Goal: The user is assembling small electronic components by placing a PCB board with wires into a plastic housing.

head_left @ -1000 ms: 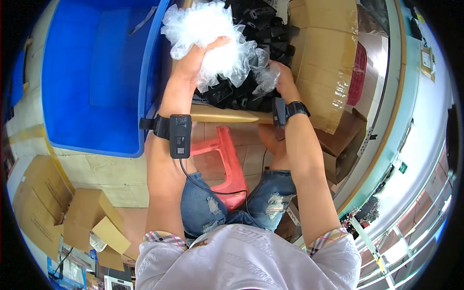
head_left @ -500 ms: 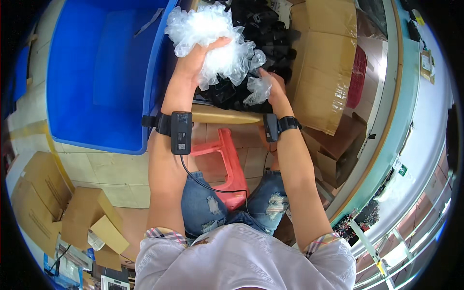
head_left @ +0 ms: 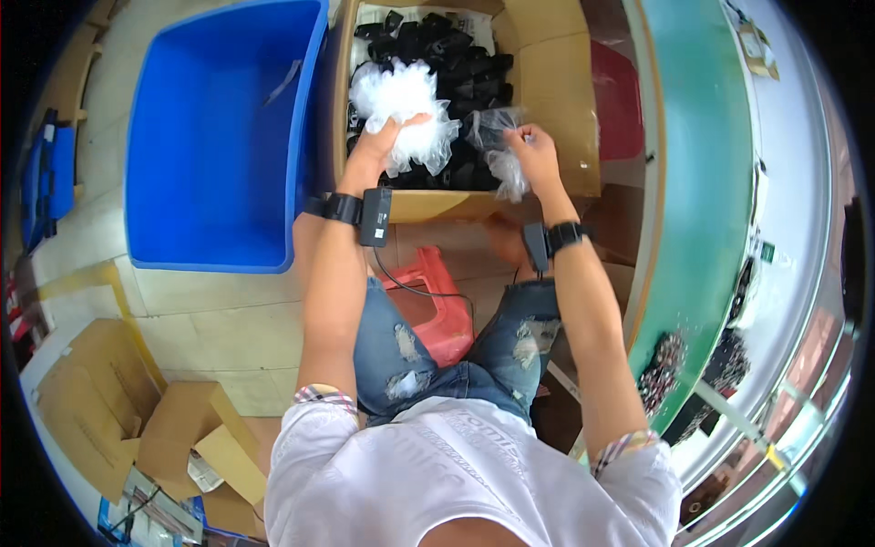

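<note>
Over a cardboard box, my left hand is closed around a big bunch of clear plastic bags. To its right, my right hand pinches a smaller clear plastic bag, which hangs crumpled near the box's right side. Beneath both hands the box holds many small black plastic parts, partly hidden by the bags. What exactly these parts are I cannot make out. Each of my wrists wears a strapped black device with a cable.
A large blue bin stands left of the box, with a thin strip inside. A red plastic stool is between my legs. Opened cardboard cartons lie at lower left. A green-topped counter runs along the right.
My right hand has moved right, drawing the small bag away from the bunch. The view has shifted, so more of the box and its black parts shows.
</note>
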The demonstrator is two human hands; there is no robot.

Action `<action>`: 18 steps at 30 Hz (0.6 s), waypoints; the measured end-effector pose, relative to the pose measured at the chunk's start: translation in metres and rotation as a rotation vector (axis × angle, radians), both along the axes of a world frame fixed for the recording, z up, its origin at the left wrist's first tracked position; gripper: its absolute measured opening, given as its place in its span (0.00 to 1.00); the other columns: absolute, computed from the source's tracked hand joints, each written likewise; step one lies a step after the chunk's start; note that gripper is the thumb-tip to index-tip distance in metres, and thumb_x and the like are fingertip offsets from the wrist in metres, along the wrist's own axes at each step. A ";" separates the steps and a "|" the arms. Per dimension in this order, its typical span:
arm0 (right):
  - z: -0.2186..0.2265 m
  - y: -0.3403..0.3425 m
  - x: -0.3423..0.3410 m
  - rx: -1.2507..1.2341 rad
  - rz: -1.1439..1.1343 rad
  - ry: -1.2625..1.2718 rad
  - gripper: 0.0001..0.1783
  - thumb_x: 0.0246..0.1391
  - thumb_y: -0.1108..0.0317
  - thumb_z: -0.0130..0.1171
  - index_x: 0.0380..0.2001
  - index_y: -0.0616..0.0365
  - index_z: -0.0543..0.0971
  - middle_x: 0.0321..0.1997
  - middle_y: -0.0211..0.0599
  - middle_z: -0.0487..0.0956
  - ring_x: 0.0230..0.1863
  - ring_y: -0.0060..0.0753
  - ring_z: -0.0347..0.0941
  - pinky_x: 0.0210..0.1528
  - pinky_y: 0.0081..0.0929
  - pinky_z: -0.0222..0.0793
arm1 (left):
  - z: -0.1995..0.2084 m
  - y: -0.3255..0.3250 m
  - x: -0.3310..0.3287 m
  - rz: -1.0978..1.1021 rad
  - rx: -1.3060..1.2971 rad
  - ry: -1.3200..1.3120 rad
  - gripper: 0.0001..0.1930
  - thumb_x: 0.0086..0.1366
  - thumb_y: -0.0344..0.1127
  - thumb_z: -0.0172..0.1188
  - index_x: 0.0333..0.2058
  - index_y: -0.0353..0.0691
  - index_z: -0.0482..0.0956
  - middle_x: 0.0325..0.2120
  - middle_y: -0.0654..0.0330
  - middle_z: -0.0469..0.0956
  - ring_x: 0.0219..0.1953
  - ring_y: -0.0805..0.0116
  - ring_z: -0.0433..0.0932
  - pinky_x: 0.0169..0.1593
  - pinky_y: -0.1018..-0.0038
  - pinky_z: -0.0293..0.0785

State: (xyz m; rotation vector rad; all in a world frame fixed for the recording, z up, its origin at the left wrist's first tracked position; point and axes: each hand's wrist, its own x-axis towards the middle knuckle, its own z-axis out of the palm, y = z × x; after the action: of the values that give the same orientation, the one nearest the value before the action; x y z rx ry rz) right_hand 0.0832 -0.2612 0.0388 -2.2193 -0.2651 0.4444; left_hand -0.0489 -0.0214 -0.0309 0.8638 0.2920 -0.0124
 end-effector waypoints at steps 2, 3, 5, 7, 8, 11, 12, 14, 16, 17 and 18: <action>-0.002 -0.009 0.011 0.112 -0.094 -0.012 0.13 0.49 0.61 0.63 0.24 0.59 0.73 0.22 0.23 0.70 0.25 0.15 0.62 0.28 0.18 0.60 | 0.018 -0.027 -0.025 0.150 -0.080 0.083 0.23 0.65 0.45 0.51 0.52 0.33 0.70 0.48 0.56 0.74 0.50 0.64 0.71 0.55 0.69 0.66; -0.003 -0.008 0.016 0.216 -0.157 0.010 0.13 0.48 0.60 0.63 0.24 0.59 0.74 0.23 0.24 0.70 0.26 0.16 0.62 0.29 0.20 0.61 | 0.017 -0.033 -0.036 0.217 -0.079 0.195 0.22 0.63 0.41 0.55 0.52 0.33 0.69 0.47 0.56 0.74 0.48 0.63 0.73 0.52 0.68 0.70; -0.005 -0.019 0.020 0.092 -0.099 -0.071 0.14 0.47 0.60 0.63 0.26 0.60 0.74 0.24 0.26 0.72 0.28 0.19 0.64 0.31 0.21 0.62 | 0.051 -0.051 -0.063 0.248 -0.063 0.231 0.22 0.55 0.32 0.63 0.48 0.35 0.71 0.41 0.58 0.76 0.42 0.64 0.76 0.45 0.69 0.75; -0.003 -0.014 0.017 0.224 -0.184 -0.093 0.14 0.46 0.61 0.63 0.27 0.60 0.75 0.25 0.27 0.73 0.28 0.20 0.65 0.32 0.22 0.63 | 0.040 -0.055 -0.100 0.297 -0.244 0.203 0.24 0.51 0.30 0.66 0.47 0.36 0.71 0.38 0.58 0.75 0.39 0.64 0.76 0.42 0.69 0.76; 0.012 -0.008 0.010 0.311 -0.231 -0.107 0.13 0.48 0.61 0.63 0.27 0.59 0.75 0.25 0.27 0.73 0.27 0.19 0.65 0.31 0.20 0.63 | 0.049 -0.059 -0.111 0.337 -0.249 0.225 0.24 0.52 0.30 0.66 0.48 0.36 0.70 0.38 0.57 0.75 0.39 0.63 0.76 0.42 0.68 0.76; 0.039 0.000 0.004 0.696 -0.318 0.049 0.12 0.51 0.61 0.62 0.26 0.57 0.74 0.26 0.27 0.73 0.26 0.18 0.66 0.29 0.18 0.63 | 0.073 -0.069 -0.132 0.308 -0.087 0.279 0.19 0.56 0.35 0.62 0.46 0.37 0.73 0.38 0.59 0.76 0.40 0.65 0.76 0.44 0.69 0.75; 0.048 -0.004 -0.001 0.870 -0.308 0.081 0.12 0.54 0.61 0.60 0.25 0.56 0.73 0.25 0.25 0.73 0.24 0.16 0.67 0.28 0.17 0.64 | 0.080 -0.078 -0.134 0.377 -0.132 0.250 0.21 0.55 0.32 0.63 0.47 0.36 0.71 0.38 0.58 0.75 0.40 0.62 0.76 0.43 0.67 0.75; 0.091 0.013 -0.047 0.917 -0.223 0.219 0.11 0.53 0.63 0.61 0.25 0.57 0.73 0.25 0.25 0.73 0.24 0.16 0.66 0.28 0.16 0.63 | 0.077 -0.075 -0.160 0.474 -0.119 0.252 0.25 0.54 0.29 0.60 0.52 0.34 0.65 0.43 0.51 0.74 0.42 0.57 0.76 0.44 0.63 0.76; 0.111 -0.008 -0.068 0.968 -0.087 0.362 0.09 0.54 0.64 0.60 0.27 0.57 0.73 0.23 0.25 0.73 0.22 0.16 0.66 0.26 0.16 0.64 | 0.113 -0.093 -0.159 0.387 -0.178 0.060 0.27 0.54 0.29 0.58 0.54 0.35 0.63 0.47 0.48 0.72 0.44 0.56 0.75 0.44 0.63 0.76; 0.122 -0.014 -0.077 0.987 -0.089 0.358 0.09 0.54 0.64 0.60 0.27 0.57 0.73 0.23 0.25 0.73 0.22 0.16 0.66 0.26 0.16 0.64 | 0.133 -0.102 -0.159 0.314 -0.244 -0.120 0.29 0.54 0.29 0.56 0.56 0.36 0.60 0.51 0.45 0.69 0.45 0.55 0.74 0.44 0.63 0.76; 0.136 -0.019 -0.088 1.072 -0.051 0.472 0.09 0.54 0.63 0.59 0.28 0.57 0.73 0.23 0.26 0.73 0.22 0.17 0.67 0.25 0.17 0.65 | 0.145 -0.110 -0.160 0.273 -0.210 -0.157 0.33 0.54 0.31 0.55 0.59 0.38 0.55 0.57 0.41 0.62 0.45 0.57 0.74 0.44 0.66 0.76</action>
State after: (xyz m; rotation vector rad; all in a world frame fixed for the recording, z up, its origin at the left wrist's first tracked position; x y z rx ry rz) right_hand -0.0045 -0.2799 0.1749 -1.0385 -0.1342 0.5980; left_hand -0.2089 -0.1310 0.1136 0.6072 0.2544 0.2737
